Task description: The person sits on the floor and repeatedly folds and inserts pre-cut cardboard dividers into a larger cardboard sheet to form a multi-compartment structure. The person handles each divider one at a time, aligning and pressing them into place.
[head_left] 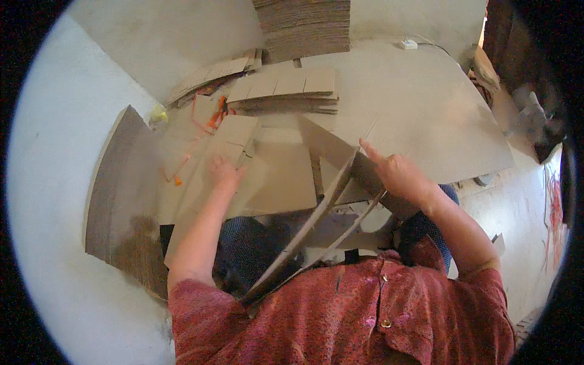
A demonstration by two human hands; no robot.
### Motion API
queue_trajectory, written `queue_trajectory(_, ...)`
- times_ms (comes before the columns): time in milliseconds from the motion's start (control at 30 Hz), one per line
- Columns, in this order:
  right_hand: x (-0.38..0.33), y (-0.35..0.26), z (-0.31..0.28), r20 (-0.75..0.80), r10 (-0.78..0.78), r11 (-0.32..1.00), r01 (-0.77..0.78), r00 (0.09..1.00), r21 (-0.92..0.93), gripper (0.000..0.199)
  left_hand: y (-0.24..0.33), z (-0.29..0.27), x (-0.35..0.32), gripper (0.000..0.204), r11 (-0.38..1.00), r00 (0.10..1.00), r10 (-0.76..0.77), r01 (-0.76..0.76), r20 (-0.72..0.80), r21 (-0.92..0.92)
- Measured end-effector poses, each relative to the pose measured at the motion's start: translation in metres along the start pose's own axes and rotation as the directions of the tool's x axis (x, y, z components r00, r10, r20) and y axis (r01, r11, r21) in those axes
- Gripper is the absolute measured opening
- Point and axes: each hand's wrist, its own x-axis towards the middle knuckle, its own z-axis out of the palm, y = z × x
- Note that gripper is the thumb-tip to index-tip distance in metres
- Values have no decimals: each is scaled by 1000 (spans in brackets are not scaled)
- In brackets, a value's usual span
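My left hand (225,173) reaches down onto the slotted cardboard strips (238,129); its slightly blurred fingers look apart, with the thumb to the right. At the right, my right hand (398,173) grips the far end of an upright cardboard divider (325,204), its index finger pointing out along the edge. The fingers' undersides are hidden. Other cardboard panels stand on edge and cross this divider, and its near end slants down to my shirt. Between the hands lies a flat cardboard sheet (283,176).
Slotted strips are stacked (283,88) beyond my hands, with a tall cardboard stack (304,27) at the wall. Another cardboard stack (118,188) leans at the left. Orange straps (216,115) lie near the strips. A white power socket (408,44) with a cable sits far right.
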Motion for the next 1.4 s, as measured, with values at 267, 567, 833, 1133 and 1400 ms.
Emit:
queue_trajectory(267, 14, -3, 16, -33, -72, 997, 72, 997, -6, 61, -51, -35, 12, 30, 935, 996, -32, 58, 80, -349)
queue_trajectory(567, -29, 4, 2, -406, -134, 930, 256, 904, 263, 53, 65, -119, -18, 21, 843, 945, 324, -266, 45, -468)
queue_trajectory(833, -28, 9, -7, -311, -96, 939, 190, 946, 285, 58, 141, -123, -69, 17, 520, 762, 642, -512, -82, -684)
queue_trajectory(1133, -34, 11, -26, -303, -27, 934, 133, 953, 333, 53, 160, -125, -70, 14, 672, 796, 557, -600, -238, -434)
queue_trajectory(1400, -18, 24, -12, -136, 75, 966, -38, 988, 257, 56, 160, -123, -31, 34, 363, 738, 673, -273, 48, -891)
